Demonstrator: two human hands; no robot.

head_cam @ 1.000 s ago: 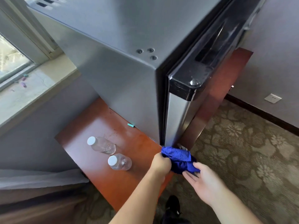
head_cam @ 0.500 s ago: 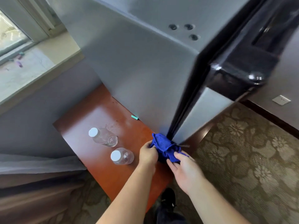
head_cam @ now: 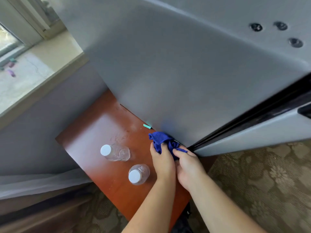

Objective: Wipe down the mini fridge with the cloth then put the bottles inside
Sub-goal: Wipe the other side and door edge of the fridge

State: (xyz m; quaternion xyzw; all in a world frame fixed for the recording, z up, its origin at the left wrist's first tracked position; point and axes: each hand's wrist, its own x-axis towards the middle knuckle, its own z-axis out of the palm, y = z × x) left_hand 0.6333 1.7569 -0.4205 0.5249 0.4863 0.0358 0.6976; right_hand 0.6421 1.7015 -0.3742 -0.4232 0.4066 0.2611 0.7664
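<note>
1. A blue cloth (head_cam: 162,142) is bunched at the bottom corner of the mini fridge (head_cam: 176,84), touching its grey side panel just beside the door seam.
2. The left hand (head_cam: 162,163) is closed on the cloth from the near side; the right hand (head_cam: 188,163) is pressed against it, fingers curled onto the cloth's right edge. Both hands are held together, touching.
3. The fridge door (head_cam: 252,137) appears shut or nearly so; a dark seal line is seen along the seam. The inside is not visible.
4. Two clear bottles are left standing on the red-brown wooden surface (head_cam: 94,132), white caps up: the far bottle (head_cam: 116,152) and the near bottle (head_cam: 138,174), close to each other and just left of the left hand.
5. A small teal object (head_cam: 147,126) is seen at the fridge base; what it is cannot be told.
6. Step judged: wiping phase, low on the side panel; bottles not yet loaded.
7. Handling, judged: the cloth is soft and limp, so it is best kept wadded in the palm and pressed flat against the panel.
8. The bottles look thin-walled and light, possibly empty, so easily tipped by a wrist; they are best taken round the body below the cap.
</note>
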